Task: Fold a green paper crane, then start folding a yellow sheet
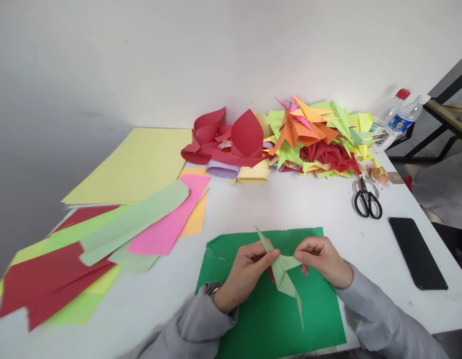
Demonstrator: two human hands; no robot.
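A pale green folded paper figure [285,273] with long pointed ends hangs just above a dark green sheet [253,319] on the white table. My left hand [247,271] pinches its left side, fingers closed on the fold. My right hand [322,259] pinches the figure's right side, its fingers curled round the paper. Both arms wear grey sleeves, and a watch shows at the left wrist.
Loose coloured sheets [114,224] lie spread at the left. A heap of folded paper figures [309,137] and curled red shapes [231,139] sits at the back. Black scissors [367,199], a black phone [417,252] and two plastic bottles [397,117] are at the right.
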